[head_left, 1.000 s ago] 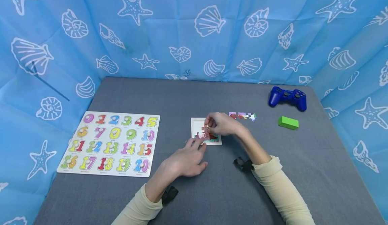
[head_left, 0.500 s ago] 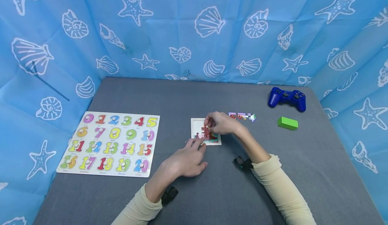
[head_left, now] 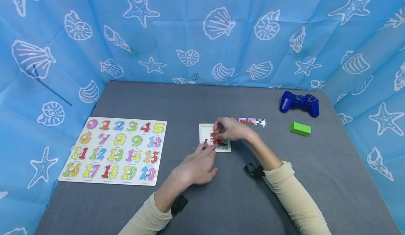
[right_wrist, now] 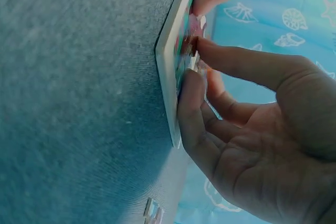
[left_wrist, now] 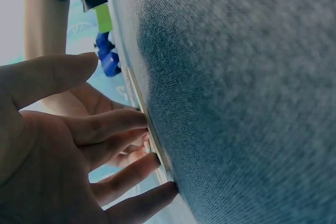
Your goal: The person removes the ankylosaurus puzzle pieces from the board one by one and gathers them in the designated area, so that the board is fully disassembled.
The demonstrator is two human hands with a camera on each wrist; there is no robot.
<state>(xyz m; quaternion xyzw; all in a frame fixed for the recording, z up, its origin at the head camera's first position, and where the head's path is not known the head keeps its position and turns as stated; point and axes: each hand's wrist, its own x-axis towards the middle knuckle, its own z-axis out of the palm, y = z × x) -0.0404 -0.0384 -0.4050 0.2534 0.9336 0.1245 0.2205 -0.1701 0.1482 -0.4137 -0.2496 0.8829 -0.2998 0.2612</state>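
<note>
Near the centre of the head view lies a small framed puzzle (head_left: 204, 127) with reddish-brown pieces in its lower part. My right hand (head_left: 232, 129) comes over it from the right, and in the right wrist view that hand (right_wrist: 262, 129) pinches a brown puzzle piece (right_wrist: 191, 46) between thumb and finger, low against the board (right_wrist: 167, 72). The left hand (head_left: 197, 166) reaches in from the near side, fingers extended, fingertips on the lower pieces and near edge. In the left wrist view the left hand (left_wrist: 58, 150) has its fingertips along the board's edge (left_wrist: 137, 88).
Several loose puzzle pieces (head_left: 252, 121) lie in a row right of the board. Farther right are a green block (head_left: 300, 128) and a blue game controller (head_left: 300, 103). A white number board (head_left: 72, 150) lies at the left. A blue curtain (head_left: 177, 31) stands behind the table.
The left hand has shifted slightly to the right, its fingertips closer to the right hand's. The right hand has stayed almost in place over the board.
</note>
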